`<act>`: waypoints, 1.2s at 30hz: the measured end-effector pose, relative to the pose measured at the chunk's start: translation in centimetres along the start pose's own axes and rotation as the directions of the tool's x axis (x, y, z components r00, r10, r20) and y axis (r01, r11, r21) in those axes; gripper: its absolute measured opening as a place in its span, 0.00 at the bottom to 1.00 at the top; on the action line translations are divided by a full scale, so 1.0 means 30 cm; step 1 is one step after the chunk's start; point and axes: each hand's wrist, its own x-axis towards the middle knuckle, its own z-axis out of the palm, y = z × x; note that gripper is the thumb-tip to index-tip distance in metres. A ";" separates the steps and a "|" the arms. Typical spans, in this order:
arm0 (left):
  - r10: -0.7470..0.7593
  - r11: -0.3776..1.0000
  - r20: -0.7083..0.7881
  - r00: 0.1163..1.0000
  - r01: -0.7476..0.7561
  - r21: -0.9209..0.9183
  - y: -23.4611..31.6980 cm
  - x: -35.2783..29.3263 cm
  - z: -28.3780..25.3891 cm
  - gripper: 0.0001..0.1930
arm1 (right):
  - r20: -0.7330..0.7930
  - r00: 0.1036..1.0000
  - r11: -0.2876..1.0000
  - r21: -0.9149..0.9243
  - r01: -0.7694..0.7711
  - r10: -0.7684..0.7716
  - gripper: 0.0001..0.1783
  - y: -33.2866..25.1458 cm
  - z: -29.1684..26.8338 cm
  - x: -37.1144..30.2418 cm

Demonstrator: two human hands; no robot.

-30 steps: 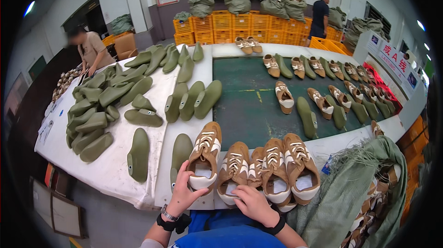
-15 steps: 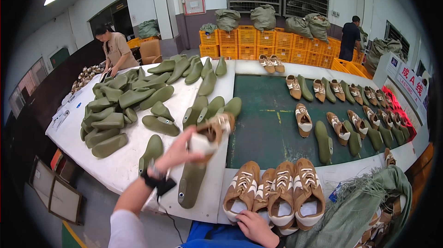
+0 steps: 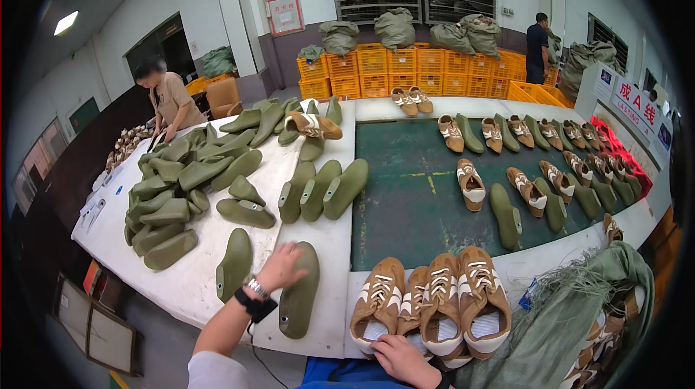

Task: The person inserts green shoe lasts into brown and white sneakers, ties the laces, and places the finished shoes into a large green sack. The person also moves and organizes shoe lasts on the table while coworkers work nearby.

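My left hand (image 3: 282, 267), empty with its fingers apart, is over the upper part of a long olive-green shoe last (image 3: 297, 306); I cannot tell whether it touches. A second green last (image 3: 234, 264) lies to its left. At the near edge, my right hand (image 3: 405, 361) has its fingers on the heel of the leftmost brown-and-white sneaker (image 3: 385, 291). Several matching sneakers (image 3: 483, 291) stand in a row beside it, toes away from me. Farther off, a brown sneaker (image 3: 313, 125) is tilted on its side above a green last (image 3: 311, 149); whether it rests there is unclear.
A heap of green lasts (image 3: 181, 172) covers the left white table (image 3: 195, 277). Sneakers and lasts stand in rows on the dark green belt (image 3: 405, 208). At right sits a green sack (image 3: 543, 338) with sneakers. A person (image 3: 170, 99) works far left, another (image 3: 536, 49) near orange crates (image 3: 402, 62).
The sneaker has left my left hand and is now farther away, by the green lasts. My left hand has come down and opened over the near last. My right hand stays at the sneaker's heel.
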 end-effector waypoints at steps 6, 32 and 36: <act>-0.212 0.934 0.332 0.919 0.290 -0.208 -0.008 -0.156 -0.002 0.30 | -0.031 0.995 0.994 0.069 -0.087 0.089 0.11 -0.065 -0.087 0.008; -0.299 0.946 0.040 0.954 0.290 0.142 -0.159 0.909 0.307 0.35 | -0.770 0.348 0.467 -0.075 -0.881 0.534 0.20 0.105 -0.525 -0.433; -0.134 0.982 0.181 0.974 0.105 0.160 0.036 0.943 0.325 0.30 | -0.691 0.496 0.458 -0.261 -0.850 0.527 0.14 0.101 -0.546 -0.420</act>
